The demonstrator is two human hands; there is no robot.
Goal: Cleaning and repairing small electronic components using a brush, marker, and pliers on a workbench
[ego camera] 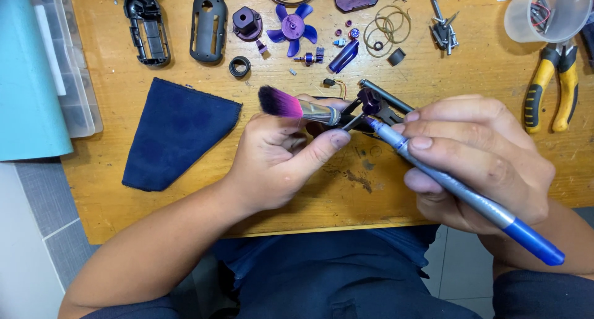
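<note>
Over a wooden workbench [185, 220], beside a dark blue cloth [173, 133], the left hand [278, 161] grips a soft-bristled brush [297, 107] and a small purple part [370, 102]. The right hand [476, 158] clamps a blue pen [458, 189]. The part looks light, rigid, best pinched by its edges.

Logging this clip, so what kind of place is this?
Probably a hobby or repair workbench: a wooden table strewn with purple fan parts, with yellow-handled pliers alongside.
</note>
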